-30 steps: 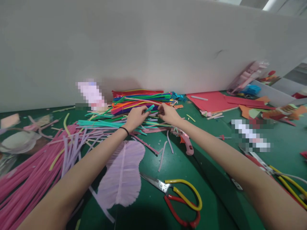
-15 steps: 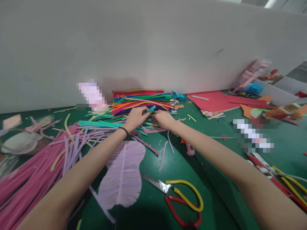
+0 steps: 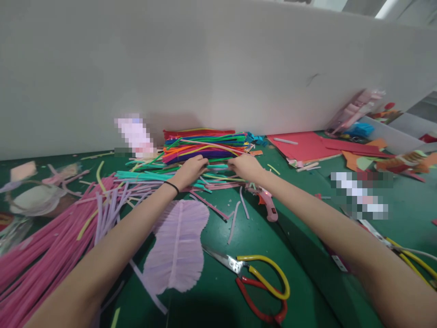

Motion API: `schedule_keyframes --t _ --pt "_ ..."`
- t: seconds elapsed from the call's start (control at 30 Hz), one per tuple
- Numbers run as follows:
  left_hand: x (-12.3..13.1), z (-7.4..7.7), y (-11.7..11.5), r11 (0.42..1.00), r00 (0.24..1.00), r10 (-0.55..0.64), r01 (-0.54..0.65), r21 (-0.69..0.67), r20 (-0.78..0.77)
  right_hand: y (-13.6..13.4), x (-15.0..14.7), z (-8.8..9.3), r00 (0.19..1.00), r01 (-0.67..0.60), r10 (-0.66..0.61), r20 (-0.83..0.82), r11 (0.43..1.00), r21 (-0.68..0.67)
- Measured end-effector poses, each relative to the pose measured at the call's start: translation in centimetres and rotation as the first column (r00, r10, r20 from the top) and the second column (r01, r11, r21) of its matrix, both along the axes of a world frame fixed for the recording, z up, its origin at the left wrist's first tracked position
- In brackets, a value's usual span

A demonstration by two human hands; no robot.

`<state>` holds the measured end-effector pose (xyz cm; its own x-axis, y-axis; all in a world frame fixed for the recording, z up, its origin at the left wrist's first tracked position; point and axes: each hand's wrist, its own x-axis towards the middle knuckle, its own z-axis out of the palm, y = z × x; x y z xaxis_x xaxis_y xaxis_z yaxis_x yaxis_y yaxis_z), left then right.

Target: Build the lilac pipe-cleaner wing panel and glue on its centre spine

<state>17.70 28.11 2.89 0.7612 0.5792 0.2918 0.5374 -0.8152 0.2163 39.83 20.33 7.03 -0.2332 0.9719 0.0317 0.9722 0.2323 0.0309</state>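
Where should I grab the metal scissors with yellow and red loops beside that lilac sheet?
Probably grip the scissors by the yellow loop and red loop, from the picture's lower right: both loops spread that way, while the pointed blades aim upper left.

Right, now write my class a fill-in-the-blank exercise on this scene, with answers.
1. Beside the multicoloured pipe cleaners, the hand with the black wristband is the person's ____ hand.
2. The hot glue gun has a ____ handle.
3. The scissors beside the lilac crinkled piece have one red grip and one ____ grip.
Missing words: left; pink; yellow.
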Motion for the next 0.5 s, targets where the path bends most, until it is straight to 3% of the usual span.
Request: schedule_keyframes --t 0.13,0.33,0.5 --pt "0.0 0.0 0.0 1.000 1.000 0.002 -0.001 -0.020 0.028 -1.4 3.2 3.4 1.000 0.013 -0.013 0.006 0.999 -0.035" --pt "0.2 0.1 -0.1 0.999 0.998 0.005 -0.002 -0.044 0.069 -3.5 8.3 10.6 0.991 0.130 -0.134 -0.009 0.974 -0.187" --pt "0.4 0.2 -0.4 0.998 0.995 0.035 -0.030 -0.052 0.098 -6.9 11.0 15.8 0.992 0.120 -0.115 -0.048 0.986 0.118"
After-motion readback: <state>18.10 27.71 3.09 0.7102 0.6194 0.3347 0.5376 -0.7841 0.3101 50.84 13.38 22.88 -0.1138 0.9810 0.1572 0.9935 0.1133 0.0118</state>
